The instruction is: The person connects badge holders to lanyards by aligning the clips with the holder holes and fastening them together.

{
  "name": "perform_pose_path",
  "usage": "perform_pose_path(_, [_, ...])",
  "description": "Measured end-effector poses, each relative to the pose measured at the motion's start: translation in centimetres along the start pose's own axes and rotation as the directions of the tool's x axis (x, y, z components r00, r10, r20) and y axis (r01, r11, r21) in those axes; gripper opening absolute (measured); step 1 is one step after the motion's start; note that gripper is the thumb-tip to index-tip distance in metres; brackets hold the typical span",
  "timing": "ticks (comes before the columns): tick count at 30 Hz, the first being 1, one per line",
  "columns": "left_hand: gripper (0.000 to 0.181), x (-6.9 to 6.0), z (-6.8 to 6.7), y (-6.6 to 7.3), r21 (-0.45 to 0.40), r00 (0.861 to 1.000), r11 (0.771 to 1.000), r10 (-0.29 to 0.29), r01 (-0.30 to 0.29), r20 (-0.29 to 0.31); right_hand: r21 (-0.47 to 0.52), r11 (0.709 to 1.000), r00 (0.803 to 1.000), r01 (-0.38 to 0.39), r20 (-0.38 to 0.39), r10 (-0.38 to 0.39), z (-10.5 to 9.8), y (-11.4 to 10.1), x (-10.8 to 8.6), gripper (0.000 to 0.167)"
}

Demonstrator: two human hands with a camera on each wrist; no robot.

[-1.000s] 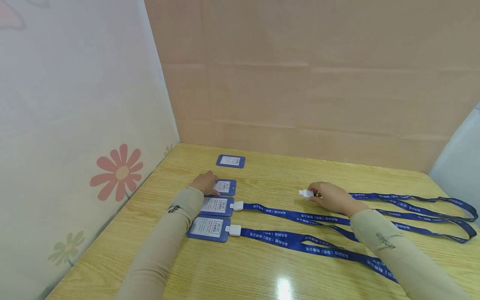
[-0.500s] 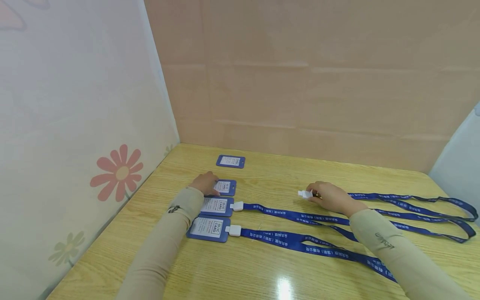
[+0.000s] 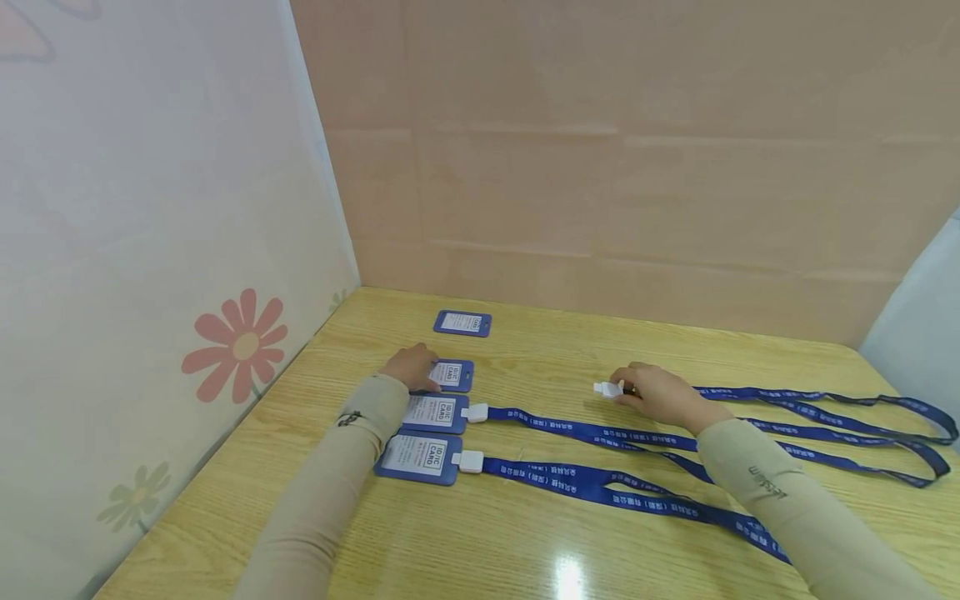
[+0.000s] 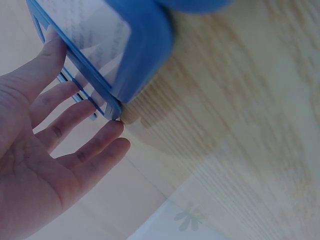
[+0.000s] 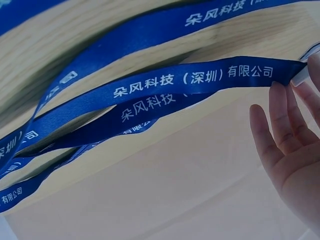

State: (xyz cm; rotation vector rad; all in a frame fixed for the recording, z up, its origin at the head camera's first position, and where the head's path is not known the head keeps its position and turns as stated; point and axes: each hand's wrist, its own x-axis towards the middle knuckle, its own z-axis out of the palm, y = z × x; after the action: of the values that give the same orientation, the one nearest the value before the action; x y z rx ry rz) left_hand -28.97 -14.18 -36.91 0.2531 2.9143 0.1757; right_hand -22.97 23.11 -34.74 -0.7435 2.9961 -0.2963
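In the head view my left hand (image 3: 408,367) holds a blue ID card holder (image 3: 454,375) by its left end on the table. The left wrist view has the thumb (image 4: 50,55) on one side of the holder, with the other fingers at the opposite edge. Farther right, my right hand (image 3: 660,393) pinches the white clip (image 3: 611,389) of a blue lanyard (image 3: 780,392). The clip's narrow tab points left toward the holder, with a gap between them. White lettering runs along the strap (image 5: 195,77) in the right wrist view.
Two card holders nearer the front, the middle one (image 3: 433,412) and the front one (image 3: 418,457), are joined to lanyards by white clips. A loose holder (image 3: 462,322) lies farther back. Other lanyard straps (image 3: 570,479) stretch rightward under the right forearm. A patterned wall covering (image 3: 247,208) borders the left.
My right hand has shifted slightly left with the lanyard clip, closer to the card holder. The left hand and the card holders look unmoved.
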Motion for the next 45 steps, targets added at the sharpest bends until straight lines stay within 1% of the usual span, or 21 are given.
perform_pose_path(14, [0.059, -0.01, 0.06, 0.03, 0.015, 1.000, 1.000, 0.001, -0.001, -0.001, -0.001, 1.000, 1.000, -0.004, -0.006, 0.004, 0.36, -0.27, 0.07, 0.026])
perform_pose_path(24, [0.059, -0.06, -0.02, 0.15, -0.001, 1.000, 1.000, -0.014, 0.014, 0.004, 0.006, 1.000, 1.000, -0.003, -0.009, 0.003, 0.37, -0.46, 0.10, 0.024])
perform_pose_path(31, [0.060, -0.08, -0.09, 0.21, -0.006, 1.000, 1.000, -0.017, 0.017, 0.006, 0.011, 1.000, 1.000, -0.018, 0.000, 0.018, 0.37, -0.56, 0.28, 0.026])
perform_pose_path(39, [0.059, 0.06, 0.16, -0.02, 0.016, 1.000, 1.000, 0.013, -0.013, -0.007, 0.006, 1.000, 1.000, -0.007, 0.003, 0.007, 0.50, -0.61, 0.47, 0.026])
perform_pose_path(45, [0.059, 0.18, 0.24, -0.05, 0.010, 1.000, 1.000, 0.008, -0.008, -0.011, 0.000, 1.000, 1.000, -0.003, 0.002, 0.003, 0.52, -0.72, 0.55, 0.027])
